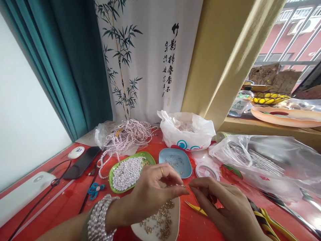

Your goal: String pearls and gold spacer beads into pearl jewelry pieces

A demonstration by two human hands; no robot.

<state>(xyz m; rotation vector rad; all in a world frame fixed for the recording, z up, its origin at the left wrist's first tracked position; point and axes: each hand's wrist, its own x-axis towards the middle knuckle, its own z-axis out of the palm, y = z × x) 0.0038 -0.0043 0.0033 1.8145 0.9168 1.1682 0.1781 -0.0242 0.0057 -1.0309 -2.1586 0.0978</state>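
My left hand (152, 190) pinches a short, thin beaded piece (177, 185) between thumb and index finger, above the white tray of gold beads (173, 221). Pearl strands (99, 217) circle the left wrist. My right hand (220, 201) is just to the right, its thumb and index fingertips pressed together close to the left fingertips; anything between them is too small to make out. Beyond the hands lie a green tray of white pearls (126, 172) and a blue tray (175, 160) with small metal bits.
Pink pearl strands (132, 134) and a white bag (187, 134) stand at the back. A clear bag of pins (255, 160), yellow-black pliers (268, 224) and tweezers (195, 207) lie right. A phone (81, 163), power bank (27, 194) and blue flower (95, 190) are left.
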